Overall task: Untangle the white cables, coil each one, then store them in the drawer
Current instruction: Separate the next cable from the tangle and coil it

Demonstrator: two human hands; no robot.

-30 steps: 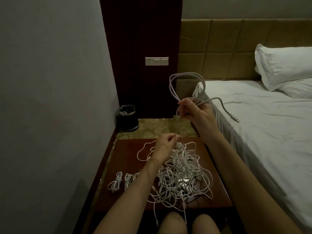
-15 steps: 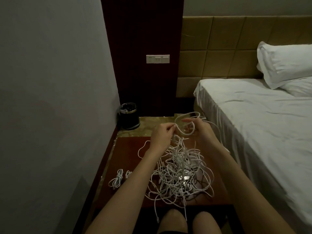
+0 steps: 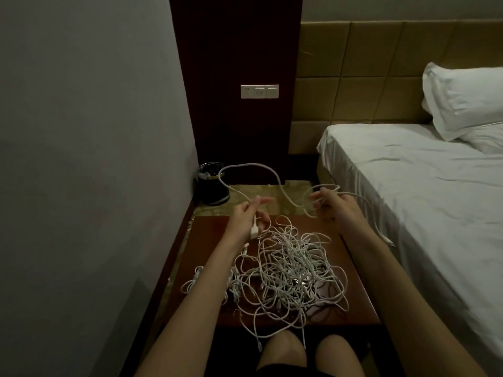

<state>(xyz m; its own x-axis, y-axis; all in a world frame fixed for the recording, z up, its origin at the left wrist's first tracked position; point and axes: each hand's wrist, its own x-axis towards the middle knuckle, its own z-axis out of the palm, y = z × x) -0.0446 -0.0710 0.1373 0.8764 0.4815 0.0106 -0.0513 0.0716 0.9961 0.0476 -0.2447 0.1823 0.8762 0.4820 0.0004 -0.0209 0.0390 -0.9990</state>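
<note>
The left hand holds one cable near its plug, fingers partly straight. The right hand grips that cable's gathered loops. Between them the free run arches away from the person, left to right, so the next wrap probably goes toward the right hand. The tangle lies on the tabletop, nearer than both hands.
</note>
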